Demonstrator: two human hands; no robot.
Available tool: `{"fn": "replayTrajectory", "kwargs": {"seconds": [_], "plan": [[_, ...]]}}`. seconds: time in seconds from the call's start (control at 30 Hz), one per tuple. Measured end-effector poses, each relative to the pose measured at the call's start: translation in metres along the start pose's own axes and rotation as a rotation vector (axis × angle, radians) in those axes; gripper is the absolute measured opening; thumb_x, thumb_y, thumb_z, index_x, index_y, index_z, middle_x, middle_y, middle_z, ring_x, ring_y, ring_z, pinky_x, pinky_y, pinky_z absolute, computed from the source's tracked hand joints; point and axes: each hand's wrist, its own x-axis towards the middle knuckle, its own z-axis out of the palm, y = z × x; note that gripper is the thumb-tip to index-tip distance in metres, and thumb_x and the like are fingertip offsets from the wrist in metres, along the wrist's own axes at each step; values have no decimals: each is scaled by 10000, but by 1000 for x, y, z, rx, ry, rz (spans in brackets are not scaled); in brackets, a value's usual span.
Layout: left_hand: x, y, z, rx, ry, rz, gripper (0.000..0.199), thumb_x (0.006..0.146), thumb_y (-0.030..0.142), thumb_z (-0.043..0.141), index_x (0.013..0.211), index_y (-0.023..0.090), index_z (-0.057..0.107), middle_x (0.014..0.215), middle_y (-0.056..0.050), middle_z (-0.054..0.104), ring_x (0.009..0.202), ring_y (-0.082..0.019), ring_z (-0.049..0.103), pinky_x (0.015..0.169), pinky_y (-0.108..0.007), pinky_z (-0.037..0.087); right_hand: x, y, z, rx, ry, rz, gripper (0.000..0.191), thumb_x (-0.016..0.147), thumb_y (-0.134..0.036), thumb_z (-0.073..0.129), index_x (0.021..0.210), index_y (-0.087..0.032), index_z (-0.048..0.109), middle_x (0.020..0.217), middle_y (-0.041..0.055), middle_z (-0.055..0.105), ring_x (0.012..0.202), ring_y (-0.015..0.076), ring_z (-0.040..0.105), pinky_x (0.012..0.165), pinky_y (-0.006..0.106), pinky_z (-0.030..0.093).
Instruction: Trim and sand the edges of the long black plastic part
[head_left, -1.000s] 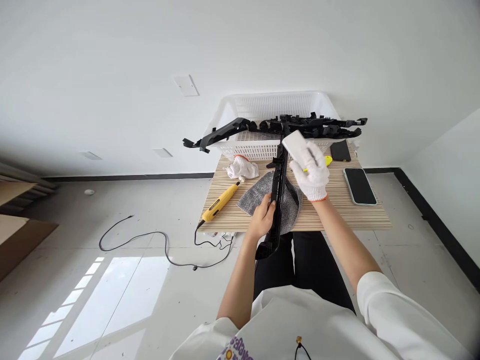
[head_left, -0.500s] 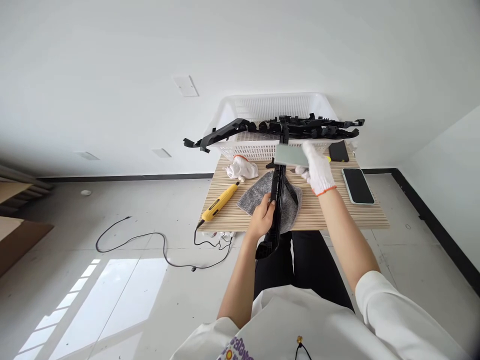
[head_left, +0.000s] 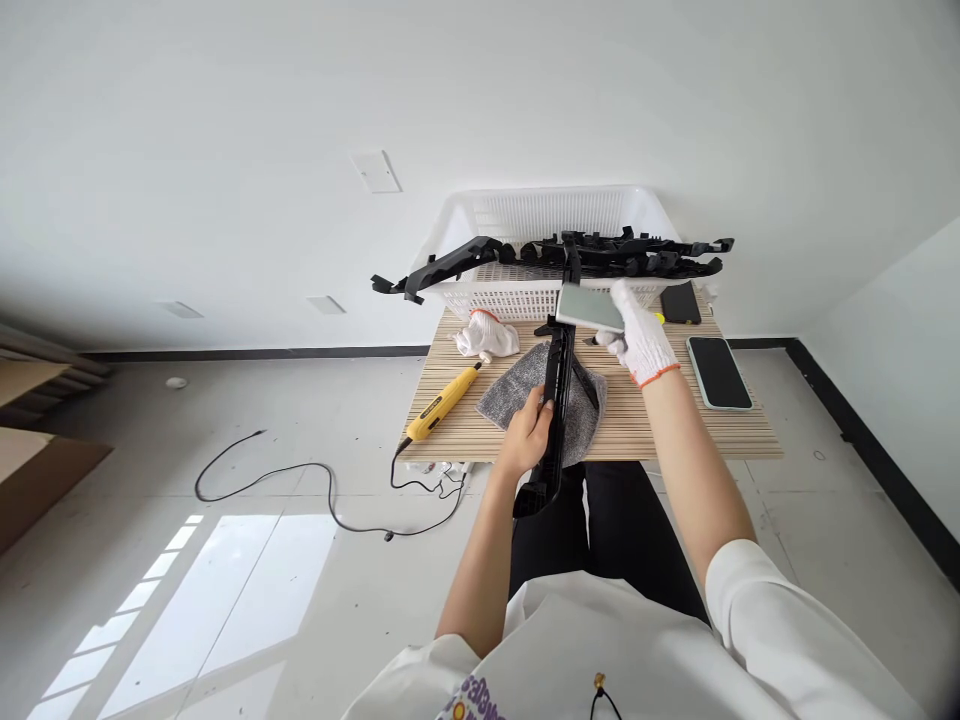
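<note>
My bare left hand (head_left: 529, 430) is closed round a long black plastic part (head_left: 556, 400), which stretches from above my lap toward the basket. In my right hand (head_left: 641, 335), in a white glove with an orange cuff, is a flat grey-green block (head_left: 590, 307), held across the far section of that part. Whether the block touches the part I cannot tell. A grey cloth (head_left: 506, 388) lies on the table beneath the part. Behind both hands, several black plastic parts (head_left: 622, 255) rest across a white basket (head_left: 495, 300).
A yellow corded tool (head_left: 444, 402) and a crumpled white glove (head_left: 486, 335) lie on the left of the striped table (head_left: 739, 432). On the right are a phone (head_left: 718, 372) and a black flat object (head_left: 680, 303). A black cable (head_left: 330, 500) trails over the floor.
My right hand has shifted slightly right with the block, which now tilts down toward its right end. My left hand still holds the black part in nearly the same place.
</note>
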Motion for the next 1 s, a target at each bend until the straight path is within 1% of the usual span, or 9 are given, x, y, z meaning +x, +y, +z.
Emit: {"fn": "replayTrajectory", "kwargs": {"seconds": [0.07,0.17,0.27,0.37,0.47,0.57,0.67,0.73,1.0], "plan": [[0,0,0,1,-6,-7,306,1004,363,344,1205,221,525,883,-17,651,794,-188,609,744,-304,434,1,-1,-5,-42,-47,-28,570,771,-726,622,879,-167,654,527,8,586,328,50,368,262,154,151],[0,0,-1,-1,-11,-7,310,1004,365,344,1210,220,523,878,-16,653,792,-190,611,747,-307,436,-1,-3,-8,-69,4,-81,626,799,-761,550,876,-149,655,524,28,594,323,55,375,266,157,153],[0,-1,0,-2,-10,-8,309,1004,366,347,1210,221,524,853,-11,648,771,-187,608,732,-304,436,-3,-5,-7,-137,-87,-51,639,794,-764,556,873,-138,657,523,35,597,321,59,388,264,157,140],[0,-2,0,-4,-8,-11,312,1003,372,348,1213,220,523,825,-5,638,748,-182,599,715,-298,431,-5,-8,-2,5,-61,-109,622,802,-750,564,946,-152,650,581,30,623,363,68,456,274,145,174],[0,-2,0,-8,-9,-14,315,1002,373,347,1217,217,517,829,-4,631,751,-180,591,721,-295,424,-2,-8,5,74,-153,-117,595,795,-705,624,969,-136,644,624,38,634,417,84,520,290,139,230],[0,-2,0,-15,-10,-13,303,1001,372,351,1201,220,520,850,-5,628,768,-180,586,736,-293,418,7,-8,11,216,-151,-221,519,838,-651,610,980,-153,641,673,32,648,465,89,557,316,136,305],[0,-2,0,-30,-1,-13,303,1002,375,353,1205,217,513,865,-7,627,771,-176,580,750,-293,419,16,-10,17,247,-196,-193,414,862,-548,636,1005,-159,642,730,39,674,506,97,583,324,141,345],[0,-2,1,-31,1,-15,305,1001,377,354,1205,215,513,851,-4,621,759,-175,575,746,-291,419,18,-12,19,317,-144,-206,382,895,-503,606,1054,-157,627,777,44,688,572,101,619,350,131,381],[0,-1,0,-20,-9,-14,306,1003,372,353,1209,214,515,893,-13,632,807,-180,584,765,-293,421,18,-10,20,392,-146,-265,485,854,-560,639,1128,-159,632,991,91,720,732,150,707,351,116,398]]}}
